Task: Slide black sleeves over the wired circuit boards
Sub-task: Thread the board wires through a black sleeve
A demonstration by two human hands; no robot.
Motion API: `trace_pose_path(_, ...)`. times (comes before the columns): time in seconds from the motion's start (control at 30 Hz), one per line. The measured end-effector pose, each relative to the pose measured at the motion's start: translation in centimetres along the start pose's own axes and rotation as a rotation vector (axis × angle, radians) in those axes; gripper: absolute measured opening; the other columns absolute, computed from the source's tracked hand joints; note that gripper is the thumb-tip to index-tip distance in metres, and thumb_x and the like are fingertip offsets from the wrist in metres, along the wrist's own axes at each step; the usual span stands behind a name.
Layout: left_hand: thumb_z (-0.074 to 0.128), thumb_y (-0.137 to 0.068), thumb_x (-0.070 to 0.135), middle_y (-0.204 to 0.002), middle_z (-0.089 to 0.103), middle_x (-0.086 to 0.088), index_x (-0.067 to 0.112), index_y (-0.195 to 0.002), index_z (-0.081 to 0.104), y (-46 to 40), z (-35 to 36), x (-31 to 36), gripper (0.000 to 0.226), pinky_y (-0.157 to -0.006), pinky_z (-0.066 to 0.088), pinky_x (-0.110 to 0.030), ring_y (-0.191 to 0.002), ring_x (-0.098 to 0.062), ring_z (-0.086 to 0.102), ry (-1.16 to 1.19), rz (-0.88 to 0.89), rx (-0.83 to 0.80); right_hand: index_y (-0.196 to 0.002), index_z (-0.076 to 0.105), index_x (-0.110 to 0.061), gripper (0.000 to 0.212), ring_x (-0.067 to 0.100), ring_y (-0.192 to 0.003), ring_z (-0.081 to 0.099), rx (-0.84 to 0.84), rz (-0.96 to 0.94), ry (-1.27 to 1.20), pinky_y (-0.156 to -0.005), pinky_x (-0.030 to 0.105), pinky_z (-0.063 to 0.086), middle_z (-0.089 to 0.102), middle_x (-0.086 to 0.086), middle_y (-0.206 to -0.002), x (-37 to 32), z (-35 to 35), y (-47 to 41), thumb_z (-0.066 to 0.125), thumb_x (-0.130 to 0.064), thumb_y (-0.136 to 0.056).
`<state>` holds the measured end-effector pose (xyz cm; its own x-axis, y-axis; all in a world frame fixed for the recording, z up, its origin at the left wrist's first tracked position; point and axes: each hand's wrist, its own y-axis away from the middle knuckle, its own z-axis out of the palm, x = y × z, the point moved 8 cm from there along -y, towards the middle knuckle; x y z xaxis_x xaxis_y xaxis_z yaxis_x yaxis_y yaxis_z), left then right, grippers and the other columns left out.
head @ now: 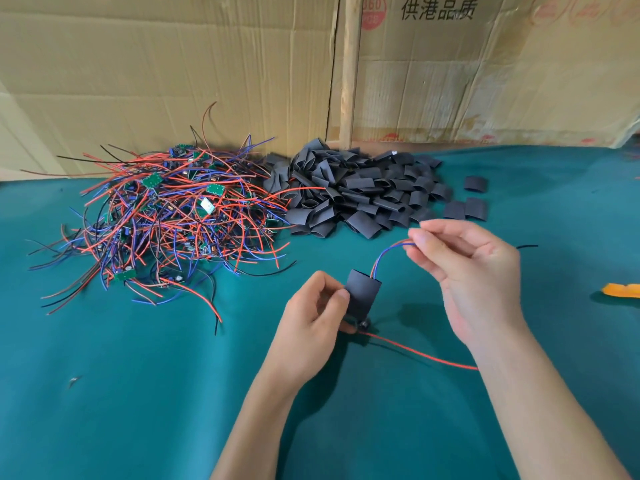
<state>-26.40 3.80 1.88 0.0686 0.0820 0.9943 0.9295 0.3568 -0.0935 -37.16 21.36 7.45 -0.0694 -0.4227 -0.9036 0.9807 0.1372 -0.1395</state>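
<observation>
My left hand (311,317) pinches a black sleeve (362,294) by its left edge, just above the green cloth. A red and a blue wire (384,254) come out of the sleeve's top and run up to my right hand (464,268), whose thumb and fingers pinch their ends. The circuit board is mostly hidden inside the sleeve; a dark part (363,325) shows at its lower end. A long red wire (422,353) trails from there to the right, under my right forearm. A black wire end (528,246) sticks out to the right of my right hand.
A tangled heap of wired green boards (166,216) lies at the back left. A pile of black sleeves (360,192) lies behind my hands, with three loose ones (465,209) to its right. Cardboard sheets (242,64) wall off the back. An orange object (621,291) lies at the right edge.
</observation>
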Motion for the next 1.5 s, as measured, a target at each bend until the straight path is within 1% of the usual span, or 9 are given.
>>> trace_pose_path(0.1, 0.047, -0.094, 0.021, -0.098, 0.074, -0.025, 0.010, -0.085, 0.042, 0.5, 1.1, 0.2, 0.015, -0.079, 0.059, -0.038, -0.092, -0.037, 0.073, 0.279, -0.108, -0.124, -0.083, 0.075, -0.005, 0.011, 0.019, -0.078, 0.075, 0.008, 0.099, -0.211, -0.073, 0.022, 0.059, 0.077, 0.012, -0.084, 0.6, 0.6, 0.2, 0.077, 0.002, -0.074)
trace_pose_path(0.4, 0.051, -0.103, 0.031, -0.108, 0.066, -0.021, 0.007, -0.125, 0.051, 1.9, 5.6, 1.0, 0.032, -0.093, 0.046, -0.074, -0.109, -0.037, 0.065, 0.795, -0.281, -0.511, -0.088, 0.071, -0.002, 0.009, 0.017, -0.078, 0.074, 0.051, 0.142, -0.276, -0.072, 0.019, 0.059, 0.077, 0.010, -0.085, 1.1, 0.8, 0.4, 0.071, 0.005, -0.082)
trace_pose_path(0.63, 0.050, -0.102, 0.029, -0.093, 0.057, -0.009, -0.004, -0.131, 0.061, 1.2, 5.7, 0.3, 0.045, -0.089, 0.055, -0.049, -0.088, -0.024, 0.063, 0.887, -0.317, -0.376, -0.100, 0.072, -0.009, 0.013, 0.025, -0.085, 0.077, 0.035, 0.089, -0.125, -0.076, 0.026, 0.060, 0.078, 0.010, -0.096, 1.5, 0.3, 0.1, 0.074, -0.003, -0.090)
trace_pose_path(0.77, 0.050, -0.092, 0.028, -0.083, 0.056, -0.009, -0.002, -0.119, 0.066, -0.7, 2.5, -0.5, 0.043, -0.082, 0.058, -0.038, -0.079, -0.023, 0.062, 1.017, -0.279, -0.048, -0.098, 0.068, -0.026, 0.015, 0.021, -0.086, 0.075, -0.082, 0.063, 0.615, -0.082, 0.044, 0.061, 0.074, -0.007, -0.091, 3.2, 1.6, 0.9, 0.077, -0.032, -0.087)
trace_pose_path(0.87, 0.052, -0.089, 0.027, -0.080, 0.053, -0.009, 0.003, -0.110, 0.065, -1.1, 0.6, -1.1, 0.034, -0.091, 0.048, -0.038, -0.080, -0.025, 0.059, 1.043, -0.256, 0.110, -0.084, 0.060, -0.026, 0.029, 0.010, -0.067, 0.070, -0.322, 0.113, 0.891, -0.073, 0.040, 0.059, 0.073, -0.008, -0.075, 5.3, 4.3, 3.2, 0.076, -0.049, -0.078)
trace_pose_path(0.97, 0.050, -0.094, 0.036, -0.079, 0.050, -0.007, 0.007, -0.111, 0.059, -1.1, 0.3, -1.6, 0.035, -0.099, 0.041, -0.047, -0.081, -0.026, 0.056, 1.024, -0.282, 0.122, -0.081, 0.053, -0.028, 0.039, 0.010, -0.057, 0.067, -0.422, 0.147, 0.870, -0.061, 0.034, 0.056, 0.073, -0.009, -0.070, 6.2, 5.8, 4.6, 0.073, -0.058, -0.067)
trace_pose_path(1.13, 0.047, -0.096, 0.050, -0.079, 0.052, -0.005, 0.010, -0.111, 0.055, -1.0, 0.6, -2.0, 0.043, -0.080, 0.045, -0.041, -0.074, -0.024, 0.057, 0.978, -0.332, 0.144, -0.080, 0.059, -0.025, 0.030, 0.007, -0.046, 0.056, -0.418, 0.062, 0.878, -0.054, 0.025, 0.045, 0.068, -0.006, -0.058, 6.2, 6.6, 4.9, 0.086, -0.038, -0.076)
trace_pose_path(1.33, 0.054, -0.089, 0.040, -0.107, 0.070, -0.017, 0.011, -0.112, 0.051, -1.2, 0.4, -1.6, 0.037, -0.107, 0.043, -0.052, -0.110, -0.034, 0.064, 0.909, -0.269, 0.102, -0.070, 0.076, -0.027, 0.013, 0.006, -0.045, 0.036, -0.437, 0.073, 0.775, -0.047, 0.016, 0.029, 0.043, -0.012, -0.044, 5.8, 6.0, 4.2, 0.083, -0.029, -0.081)
trace_pose_path(1.5, 0.049, -0.096, 0.039, -0.117, 0.070, -0.023, 0.013, -0.113, 0.050, -1.1, 0.6, -1.4, 0.031, -0.087, 0.058, -0.043, -0.106, -0.034, 0.069, 0.902, -0.257, 0.092, -0.070, 0.076, -0.028, 0.016, 0.005, -0.044, 0.037, -0.326, -0.062, 0.694, -0.048, 0.013, 0.031, 0.044, -0.014, -0.043, 3.9, 5.5, 3.5, 0.083, -0.020, -0.082)
